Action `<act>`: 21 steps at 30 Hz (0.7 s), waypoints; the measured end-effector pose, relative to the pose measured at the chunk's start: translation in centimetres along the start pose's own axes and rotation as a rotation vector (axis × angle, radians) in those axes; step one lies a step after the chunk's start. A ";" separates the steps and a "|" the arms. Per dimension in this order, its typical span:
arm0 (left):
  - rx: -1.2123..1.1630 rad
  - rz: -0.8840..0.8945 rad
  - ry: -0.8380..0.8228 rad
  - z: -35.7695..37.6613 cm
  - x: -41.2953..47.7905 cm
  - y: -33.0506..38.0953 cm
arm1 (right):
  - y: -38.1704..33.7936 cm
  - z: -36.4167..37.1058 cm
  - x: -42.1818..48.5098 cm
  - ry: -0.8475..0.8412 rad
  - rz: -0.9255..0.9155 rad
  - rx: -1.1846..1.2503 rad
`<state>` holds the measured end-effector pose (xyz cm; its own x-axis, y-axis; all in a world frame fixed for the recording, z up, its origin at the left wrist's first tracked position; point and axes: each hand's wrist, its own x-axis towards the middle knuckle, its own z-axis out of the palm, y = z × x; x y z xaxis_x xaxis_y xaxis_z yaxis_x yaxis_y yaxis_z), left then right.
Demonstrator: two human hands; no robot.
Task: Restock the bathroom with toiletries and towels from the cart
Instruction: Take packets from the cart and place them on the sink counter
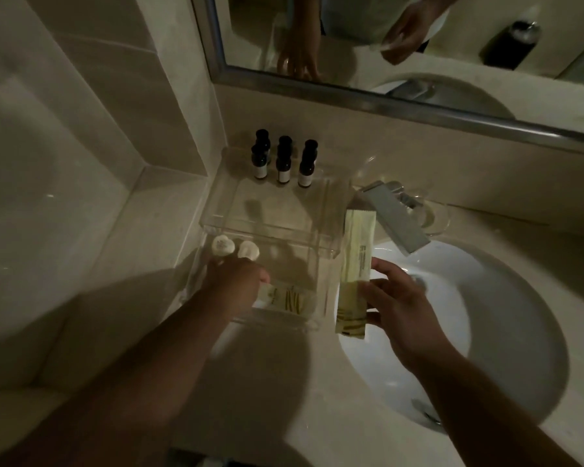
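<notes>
the right grip pinched a long pale sachet upright over the sink, just beside the clear tray. the left grip lay in the tray's lower tier at a flat packet, near two round soaps; whether it held anything could not be told.

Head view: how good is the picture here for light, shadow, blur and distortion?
Head view: dim overall, brightest on the sink basin; broad shadows cover the counter; the left hand at the clear tray is motion-blurred, the right hand holding the long sachet sharper; wide-angle distortion bends the mirror frame.
</notes>
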<state>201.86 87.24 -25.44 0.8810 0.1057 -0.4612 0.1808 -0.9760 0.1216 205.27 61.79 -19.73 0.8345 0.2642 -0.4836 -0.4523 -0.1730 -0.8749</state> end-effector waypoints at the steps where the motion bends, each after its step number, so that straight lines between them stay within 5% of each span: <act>1: 0.001 0.014 0.025 0.1 0.1 -0.1 | 0.0 0.0 0.5 -0.006 -0.004 -0.017; 17: -0.367 -0.018 0.287 2.2 -0.3 -1.2 | 0.4 1.9 5.9 -0.122 -0.073 -0.342; 21: -0.872 -0.219 0.359 1.0 -1.4 -1.7 | -1.0 3.5 6.9 -0.231 -0.086 -0.526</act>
<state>199.92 88.58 -25.89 0.8444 0.4614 -0.2723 0.4899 -0.4590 0.7412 210.36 67.11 -22.30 0.7439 0.4883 -0.4563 -0.1197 -0.5744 -0.8098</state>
